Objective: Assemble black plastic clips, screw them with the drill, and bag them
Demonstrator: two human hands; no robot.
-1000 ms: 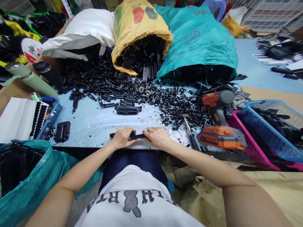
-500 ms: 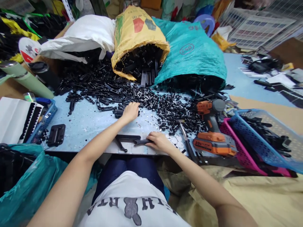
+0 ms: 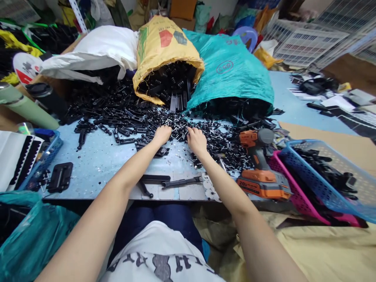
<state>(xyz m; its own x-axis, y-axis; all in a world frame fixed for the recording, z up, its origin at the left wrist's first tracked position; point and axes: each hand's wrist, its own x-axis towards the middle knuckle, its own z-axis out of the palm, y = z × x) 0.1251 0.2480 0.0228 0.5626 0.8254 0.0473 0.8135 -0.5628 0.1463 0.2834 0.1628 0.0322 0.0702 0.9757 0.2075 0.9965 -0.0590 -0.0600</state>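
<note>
My left hand is at the near edge of a heap of small screws and black parts, fingers curled together; whatever they pinch is too small to make out. To its right, my right hand dips its bent fingertips into the same heap, and what lies between them is hidden. Below the left hand rests a small stack of black plastic arms. Near the table edge lie a flat black bar, partly behind my left forearm, and a longer jointed black arm, neither touched.
An orange cordless drill stands on the right beside blue and pink baskets. White, yellow and teal sacks line the back, black parts spilling out. A black plate lies at left.
My right hand has let go of the black jointed arm at the table edge and moved forward to the screw heap. My left hand stays close to the heap. The view has shifted slightly.
</note>
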